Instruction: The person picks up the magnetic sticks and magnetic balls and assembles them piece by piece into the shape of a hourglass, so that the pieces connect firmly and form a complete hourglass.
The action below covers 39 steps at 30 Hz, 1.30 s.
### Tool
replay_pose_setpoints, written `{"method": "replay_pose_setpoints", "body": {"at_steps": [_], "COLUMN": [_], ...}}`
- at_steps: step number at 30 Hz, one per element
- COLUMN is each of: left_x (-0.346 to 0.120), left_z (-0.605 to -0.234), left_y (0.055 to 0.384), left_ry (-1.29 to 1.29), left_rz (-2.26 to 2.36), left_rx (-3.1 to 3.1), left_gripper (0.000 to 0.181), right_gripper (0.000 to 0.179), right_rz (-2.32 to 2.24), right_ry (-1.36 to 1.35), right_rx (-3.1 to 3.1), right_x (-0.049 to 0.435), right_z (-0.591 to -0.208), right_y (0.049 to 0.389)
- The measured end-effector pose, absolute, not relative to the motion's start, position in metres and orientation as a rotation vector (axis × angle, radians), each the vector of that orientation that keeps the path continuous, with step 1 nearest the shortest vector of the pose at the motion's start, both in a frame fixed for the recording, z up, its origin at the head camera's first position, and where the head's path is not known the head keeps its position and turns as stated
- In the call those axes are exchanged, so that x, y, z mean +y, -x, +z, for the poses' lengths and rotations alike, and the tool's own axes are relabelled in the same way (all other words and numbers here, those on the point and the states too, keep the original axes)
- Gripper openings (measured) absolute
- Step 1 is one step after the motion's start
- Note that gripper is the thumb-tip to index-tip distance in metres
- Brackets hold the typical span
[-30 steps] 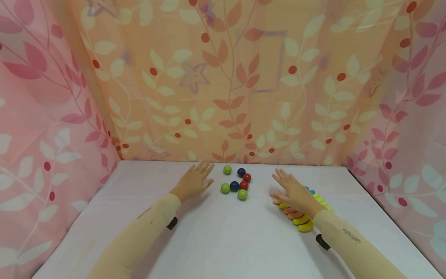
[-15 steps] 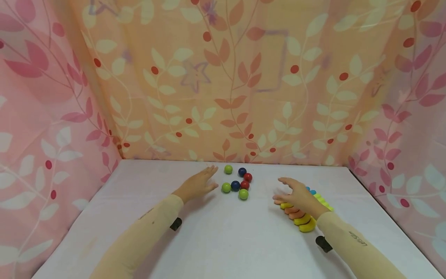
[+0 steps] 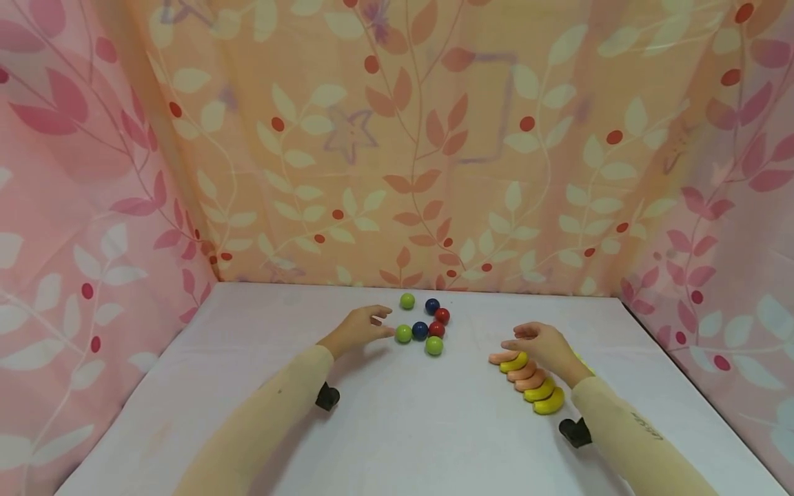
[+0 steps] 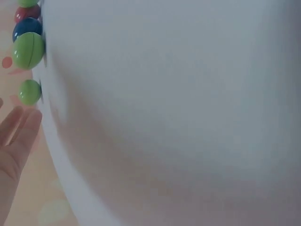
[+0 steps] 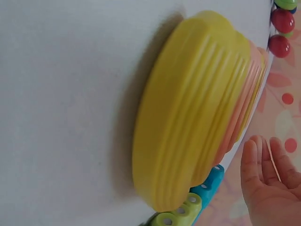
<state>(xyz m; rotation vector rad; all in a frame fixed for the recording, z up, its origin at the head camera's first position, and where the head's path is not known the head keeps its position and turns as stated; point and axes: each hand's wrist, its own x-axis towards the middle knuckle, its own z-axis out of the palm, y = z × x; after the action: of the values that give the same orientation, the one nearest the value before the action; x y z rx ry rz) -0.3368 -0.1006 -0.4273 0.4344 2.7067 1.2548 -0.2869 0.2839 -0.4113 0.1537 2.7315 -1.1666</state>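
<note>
My left hand (image 3: 356, 329) hovers over the left of the small balls, its fingers loosely bent and its thumb close to a green ball (image 3: 404, 333); whether they touch I cannot tell. Beside that ball sit a dark blue ball (image 3: 420, 331), a red ball (image 3: 437, 330) and another green ball (image 3: 435, 346). My right hand (image 3: 546, 348) hangs with loosely bent fingers above a row of curved yellow pieces (image 3: 548, 400) and orange pieces (image 3: 520, 375), holding nothing. In the right wrist view, a ridged yellow piece (image 5: 183, 113) fills the middle, away from the fingers (image 5: 250, 162).
Farther back lie a green ball (image 3: 406, 301), a dark blue ball (image 3: 432, 306) and a red ball (image 3: 442, 315). Blue pieces (image 5: 211, 181) and lime-green pieces (image 5: 186, 207) lie past the yellow ones. Patterned cloth (image 3: 372, 172) encloses the white table (image 3: 384, 427) at back and sides.
Both hands have gone from spread, straighter fingers to loosely bent ones. The left hand has shifted slightly right toward the balls, and the right hand slightly right over the curved pieces.
</note>
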Motion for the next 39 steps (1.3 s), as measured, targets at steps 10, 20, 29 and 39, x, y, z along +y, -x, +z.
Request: {"method": "replay_pose_setpoints", "body": {"at_steps": [10, 20, 29, 39], "left_x": [-0.095, -0.089, -0.085, -0.081], "left_z": [-0.432, -0.441, -0.444, -0.443], "left_y": [0.345, 0.35, 0.352, 0.351], "left_ry": [-0.26, -0.164, -0.128, -0.174], "left_rz": [1.39, 1.467, 1.521, 1.538], "left_rx": [2.537, 2.443, 2.402, 2.418], "left_gripper": [0.054, 0.055, 0.052, 0.048], "right_gripper": [0.07, 0.063, 0.057, 0.051], "right_rz": [-1.226, -1.272, -1.257, -1.261], "right_ry": [-0.213, -0.242, -0.146, -0.129], "right_rx": [2.635, 2.58, 2.593, 2.612], "right_x": [0.302, 0.305, 0.308, 0.3], "right_z": [-0.421, -0.426, -0.429, -0.426], "right_y": [0.292, 0.295, 0.298, 0.298]}}
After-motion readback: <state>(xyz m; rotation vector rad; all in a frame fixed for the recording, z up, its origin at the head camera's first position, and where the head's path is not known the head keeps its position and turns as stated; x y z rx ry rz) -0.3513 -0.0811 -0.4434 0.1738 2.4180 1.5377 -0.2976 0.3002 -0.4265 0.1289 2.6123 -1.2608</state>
